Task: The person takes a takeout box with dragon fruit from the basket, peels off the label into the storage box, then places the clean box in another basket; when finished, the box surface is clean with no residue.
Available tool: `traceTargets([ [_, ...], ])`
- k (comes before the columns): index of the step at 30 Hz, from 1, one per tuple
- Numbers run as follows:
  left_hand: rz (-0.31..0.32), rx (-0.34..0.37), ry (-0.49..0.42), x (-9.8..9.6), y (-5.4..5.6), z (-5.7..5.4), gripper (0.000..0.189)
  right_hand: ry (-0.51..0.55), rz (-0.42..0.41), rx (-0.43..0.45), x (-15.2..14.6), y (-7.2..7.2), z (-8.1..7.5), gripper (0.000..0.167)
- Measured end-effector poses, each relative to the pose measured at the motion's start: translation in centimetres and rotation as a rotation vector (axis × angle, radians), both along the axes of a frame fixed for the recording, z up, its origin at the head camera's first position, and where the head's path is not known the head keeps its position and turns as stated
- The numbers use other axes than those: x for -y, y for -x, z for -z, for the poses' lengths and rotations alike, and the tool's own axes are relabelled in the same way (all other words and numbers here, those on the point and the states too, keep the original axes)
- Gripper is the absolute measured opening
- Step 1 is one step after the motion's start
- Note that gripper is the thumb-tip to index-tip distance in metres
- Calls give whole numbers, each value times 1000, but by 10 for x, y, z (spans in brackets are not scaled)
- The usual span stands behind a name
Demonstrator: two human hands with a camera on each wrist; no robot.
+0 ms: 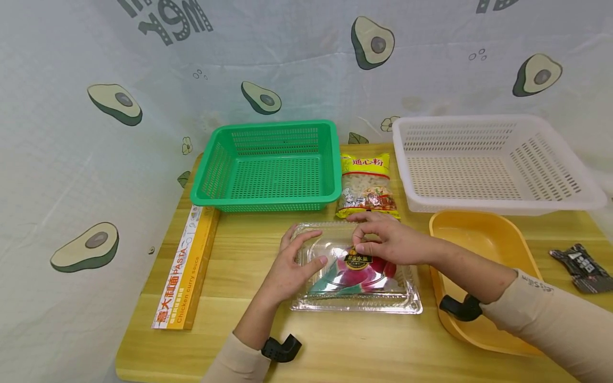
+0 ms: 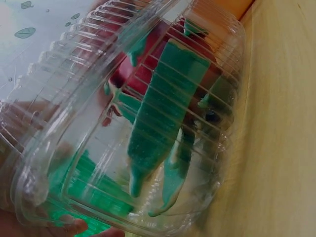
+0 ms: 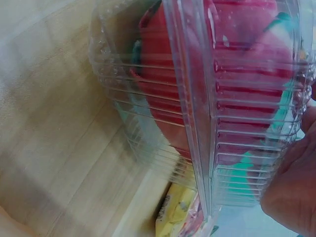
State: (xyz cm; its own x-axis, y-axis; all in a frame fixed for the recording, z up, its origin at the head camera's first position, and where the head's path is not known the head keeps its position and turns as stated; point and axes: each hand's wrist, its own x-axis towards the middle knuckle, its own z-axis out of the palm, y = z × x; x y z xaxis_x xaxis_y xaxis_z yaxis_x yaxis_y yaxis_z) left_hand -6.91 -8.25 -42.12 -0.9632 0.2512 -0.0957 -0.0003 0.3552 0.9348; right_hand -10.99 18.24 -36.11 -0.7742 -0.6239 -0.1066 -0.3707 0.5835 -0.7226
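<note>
A clear plastic clamshell box [image 1: 306, 300] lies on the wooden table, its ridged sides close up in both wrist views. Inside are deep-red pieces [image 3: 165, 98] and long green ones [image 2: 168, 98]. On the lid is a round black-and-gold label [image 1: 358, 260]. My left hand [image 1: 287, 271] rests on the box's left side, thumb and forefinger stretched over the lid, other fingers at the edge. From the right, my right hand [image 1: 390, 239] reaches over the lid, curled thumb and forefinger pinching at the label's top edge.
Behind stand a green basket [image 1: 263, 203] and a white basket [image 1: 479, 205], with a yellow pasta bag [image 1: 367, 183] between. An orange tub [image 1: 479, 229] sits under my right forearm. A long pasta box [image 1: 184, 271] lies left, a black packet [image 1: 583, 267] far right.
</note>
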Motion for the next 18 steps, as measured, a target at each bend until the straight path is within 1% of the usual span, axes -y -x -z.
traceTargets([
  [8,2,-2,-12,0,0,0,51,8,-36,49,-5,1,-1,14],
  [18,-3,1,-25,0,-1,0,51,42,-57,148,-10,4,-1,12],
])
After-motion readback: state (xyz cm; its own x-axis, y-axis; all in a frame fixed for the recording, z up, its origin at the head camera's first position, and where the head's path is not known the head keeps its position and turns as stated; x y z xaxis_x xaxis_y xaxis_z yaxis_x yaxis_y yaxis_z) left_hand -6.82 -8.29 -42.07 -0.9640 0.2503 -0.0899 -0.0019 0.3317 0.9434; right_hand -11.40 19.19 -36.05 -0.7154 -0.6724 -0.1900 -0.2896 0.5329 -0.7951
